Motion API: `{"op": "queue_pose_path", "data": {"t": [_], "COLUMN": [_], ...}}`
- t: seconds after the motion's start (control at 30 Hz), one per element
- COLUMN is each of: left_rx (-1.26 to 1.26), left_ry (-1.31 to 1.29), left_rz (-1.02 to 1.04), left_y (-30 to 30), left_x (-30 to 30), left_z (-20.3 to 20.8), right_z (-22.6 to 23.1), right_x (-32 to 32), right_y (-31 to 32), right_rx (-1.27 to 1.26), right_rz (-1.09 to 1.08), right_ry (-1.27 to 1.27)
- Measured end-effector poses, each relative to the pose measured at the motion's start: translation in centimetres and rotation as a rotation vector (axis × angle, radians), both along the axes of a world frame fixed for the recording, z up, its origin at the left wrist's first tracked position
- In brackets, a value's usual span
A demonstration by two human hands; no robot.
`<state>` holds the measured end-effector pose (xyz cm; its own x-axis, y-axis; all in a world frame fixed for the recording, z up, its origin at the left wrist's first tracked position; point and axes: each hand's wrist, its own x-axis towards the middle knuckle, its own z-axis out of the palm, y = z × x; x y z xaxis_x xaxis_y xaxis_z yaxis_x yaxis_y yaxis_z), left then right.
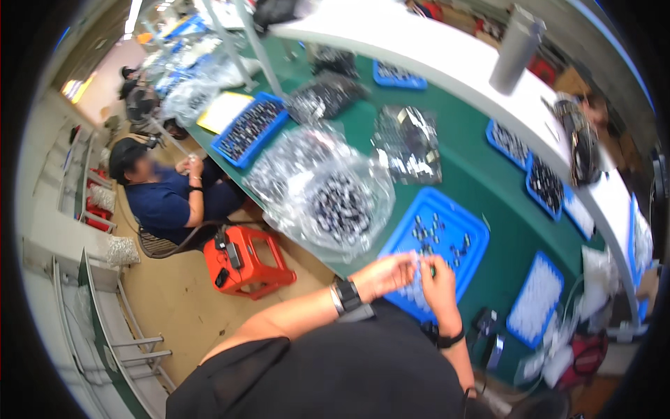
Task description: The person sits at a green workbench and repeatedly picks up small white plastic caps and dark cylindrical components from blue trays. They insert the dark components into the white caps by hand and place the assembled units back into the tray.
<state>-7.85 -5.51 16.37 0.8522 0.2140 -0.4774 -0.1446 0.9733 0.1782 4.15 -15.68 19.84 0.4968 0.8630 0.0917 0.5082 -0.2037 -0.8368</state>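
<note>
My left hand (389,274) and my right hand (439,285) meet over the near edge of a blue tray (477,230). Both have their fingers pinched together around something small and pale, too blurred to name. Inside the tray lie small dark parts (427,227) in loose clusters, with whitish pieces (410,297) at its near end, partly covered by my hands. Left of the tray, an open clear plastic bag (380,192) holds many small black-and-silver parts (340,204).
A blue tray of white pieces (536,300) sits to the right. Another blue tray (248,130) holds dark parts at far left. A white shelf (447,52) curves above the green table (467,140). A red stool (249,262) and a seated person (164,188) are at left.
</note>
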Motion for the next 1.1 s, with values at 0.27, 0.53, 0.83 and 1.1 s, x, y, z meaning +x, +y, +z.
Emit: {"op": "queue_pose_path", "data": {"t": [0.27,0.53,0.83,1.1], "left_rx": [0.009,-0.027,0.052,0.051], "left_ry": [0.035,0.082,0.074,0.078], "left_rz": [-0.071,-0.071,-0.084,-0.095], "left_y": [-0.1,0.0,0.1,0.1], "left_x": [0.2,0.4,0.4,0.3], "left_z": [-0.1,-0.2,0.5,0.4], "right_z": [-0.9,0.9,0.9,0.8], "right_x": [0.2,0.4,0.6,0.5], "right_y": [-0.5,-0.4,-0.1,0.0], "right_rx": [-0.018,-0.121,-0.13,-0.175], "right_rz": [-0.034,-0.007,-0.006,-0.024], "right_ry": [0.242,0.163,0.148,0.12]}}
